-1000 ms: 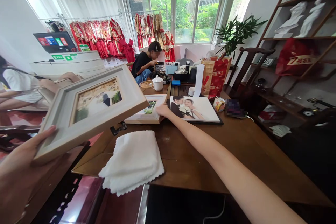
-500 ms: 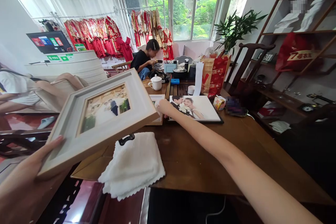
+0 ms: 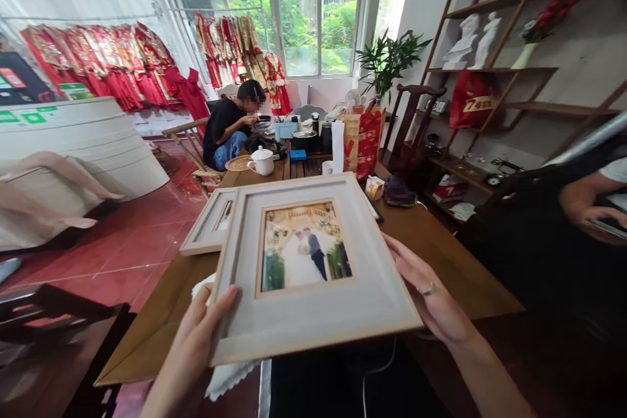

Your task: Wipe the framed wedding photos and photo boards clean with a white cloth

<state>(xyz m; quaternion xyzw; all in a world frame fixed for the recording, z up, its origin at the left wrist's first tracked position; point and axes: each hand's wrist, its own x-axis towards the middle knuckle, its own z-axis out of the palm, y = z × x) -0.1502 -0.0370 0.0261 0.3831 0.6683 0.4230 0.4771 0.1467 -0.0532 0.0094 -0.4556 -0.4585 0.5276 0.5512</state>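
A light wooden picture frame [image 3: 313, 313], with a wide pale mat around a wedding photo, is held up tilted before me. My left hand [image 3: 200, 323] grips its left side, thumb over the front. Along the right edge, my right hand [image 3: 431, 294] supports it with fingers partly behind the frame; a ring shows on one finger. A second pale frame [image 3: 203, 232] lies on the table behind, partly covered by the first. Below the held frame, a white cloth [image 3: 230, 380] peeks out at the table's near edge.
On the brown table [image 3: 450, 268] stand a white lidded mug [image 3: 262, 162], a red paper bag [image 3: 369, 144] and a small box [image 3: 375, 187]. A seated person [image 3: 228, 124] is at the far end; another person's hand [image 3: 600, 219] holds a phone at right. Shelves line the right wall.
The held frame has moved right, turned more toward me and come in front of my body. My right hand has drawn back from the far frame to its right edge. The view has shifted right.
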